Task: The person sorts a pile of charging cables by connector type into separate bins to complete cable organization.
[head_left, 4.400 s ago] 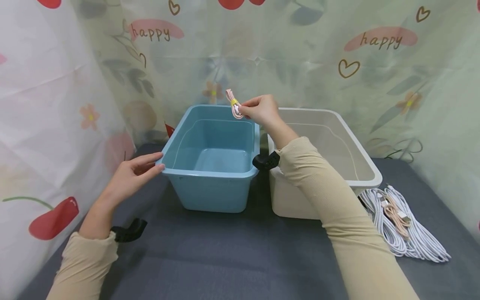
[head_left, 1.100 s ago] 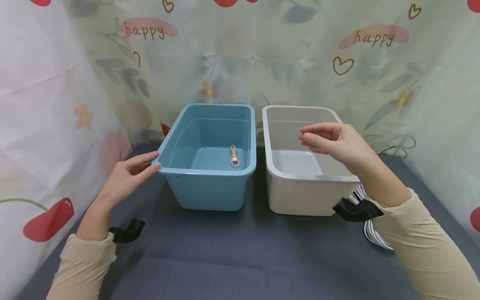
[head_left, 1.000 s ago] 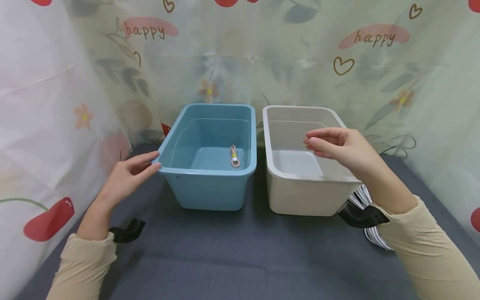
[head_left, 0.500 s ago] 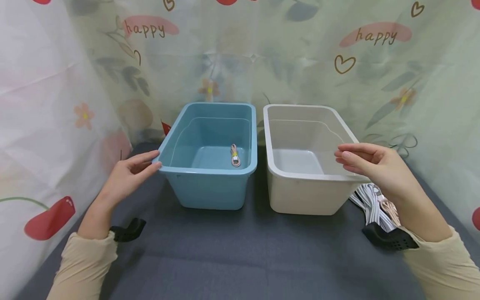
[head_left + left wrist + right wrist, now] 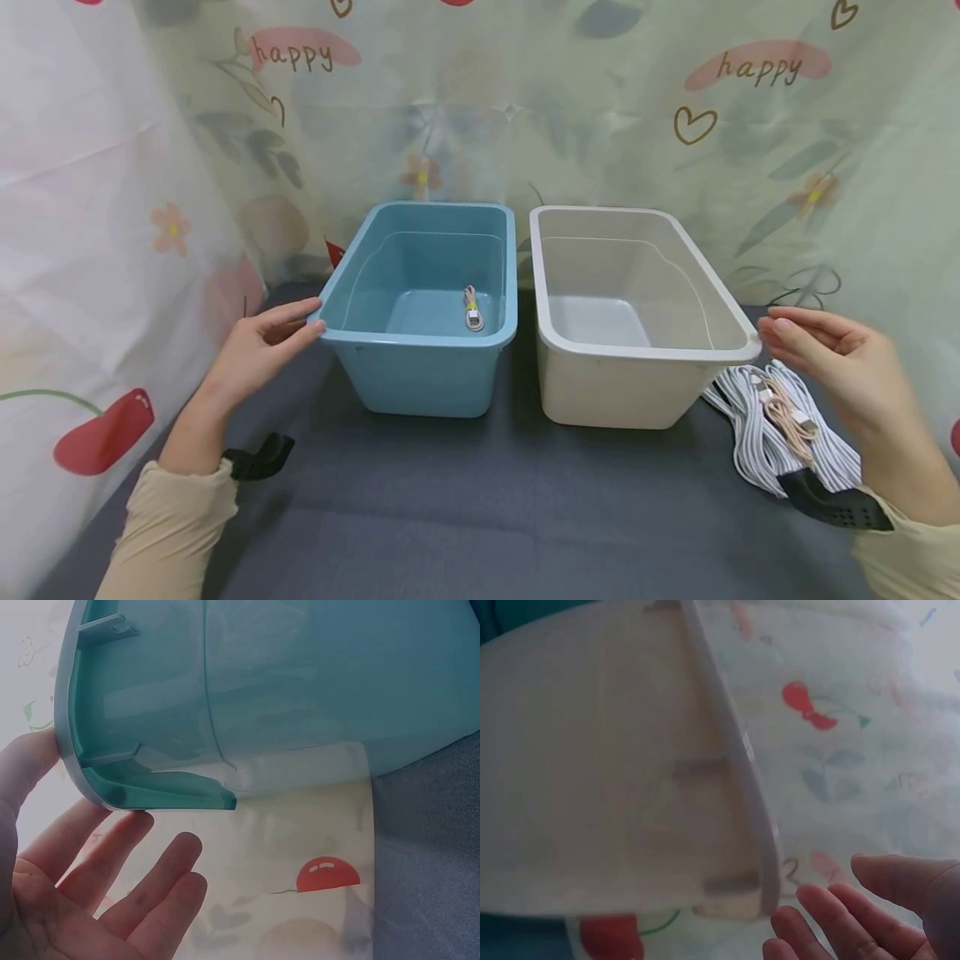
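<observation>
Currently, a pale pink cable (image 5: 472, 308), gathered into a slim bundle by a yellow tie with its light-coloured plug showing, lies inside the blue bin (image 5: 420, 379) near the centre of the frame. At left of centre, the left hand (image 5: 251, 354) has its fingers spread, their tips touching the bin's near left corner. Toward the right edge, the right hand (image 5: 870, 375) holds its fingers relaxed and slightly parted beside the white bin (image 5: 607, 387); contact cannot be told. Lower right, long white cable loops (image 5: 750, 433) carry a peach-coloured cable (image 5: 787, 421) on the dark counter (image 5: 465, 517).
</observation>
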Motion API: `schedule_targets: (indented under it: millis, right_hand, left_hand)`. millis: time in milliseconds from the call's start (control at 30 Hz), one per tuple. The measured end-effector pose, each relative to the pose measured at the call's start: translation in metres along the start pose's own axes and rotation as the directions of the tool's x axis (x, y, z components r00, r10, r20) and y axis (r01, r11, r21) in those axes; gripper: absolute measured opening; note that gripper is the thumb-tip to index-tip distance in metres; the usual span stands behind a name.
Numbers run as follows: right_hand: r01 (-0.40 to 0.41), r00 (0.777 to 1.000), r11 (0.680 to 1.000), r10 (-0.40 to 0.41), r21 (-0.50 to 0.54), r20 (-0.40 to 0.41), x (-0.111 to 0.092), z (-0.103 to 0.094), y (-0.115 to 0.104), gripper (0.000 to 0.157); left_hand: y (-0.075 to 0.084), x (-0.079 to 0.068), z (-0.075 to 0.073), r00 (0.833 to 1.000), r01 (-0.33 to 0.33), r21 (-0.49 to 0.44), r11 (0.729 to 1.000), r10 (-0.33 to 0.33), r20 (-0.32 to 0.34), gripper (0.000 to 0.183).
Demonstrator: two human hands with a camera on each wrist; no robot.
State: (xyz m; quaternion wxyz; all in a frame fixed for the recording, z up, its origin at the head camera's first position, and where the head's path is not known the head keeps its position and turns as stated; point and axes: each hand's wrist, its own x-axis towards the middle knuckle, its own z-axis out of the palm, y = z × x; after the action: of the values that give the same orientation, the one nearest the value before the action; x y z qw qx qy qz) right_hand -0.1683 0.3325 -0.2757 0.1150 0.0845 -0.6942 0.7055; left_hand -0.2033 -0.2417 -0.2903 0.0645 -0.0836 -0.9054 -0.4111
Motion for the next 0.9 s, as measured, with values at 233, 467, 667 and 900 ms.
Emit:
schedule_targets:
  millis: [233,467,667,900]
  right_hand:
    - [-0.072,0.993,0.997,0.073,0.016,-0.089,-0.007,-0.026,0.020,0.016]
    - [-0.187,0.971,0.980,0.173,-0.072,-0.164,-0.016,-0.048,0.038,0.014]
    - [-0.280,0.954,0.935,0.247,-0.215,-0.171,-0.021,-0.071,0.062,0.015]
    - [-0.412,0.910,0.708,0.350,-0.573,-0.222,-0.019,-0.098,0.090,0.035]
  left_hand:
    - [0.002,0.000,-0.001,1.000,0.006,-0.001,1.000,-0.006,-0.002,0.053]
    - [0.001,0.000,-0.001,1.000,0.016,-0.004,1.000,-0.016,-0.004,0.054]
    - [0.002,0.000,0.000,1.000,0.016,-0.006,1.000,-0.016,-0.004,0.056]
    - [0.002,0.000,0.001,1.000,0.016,-0.005,1.000,-0.016,-0.001,0.056]
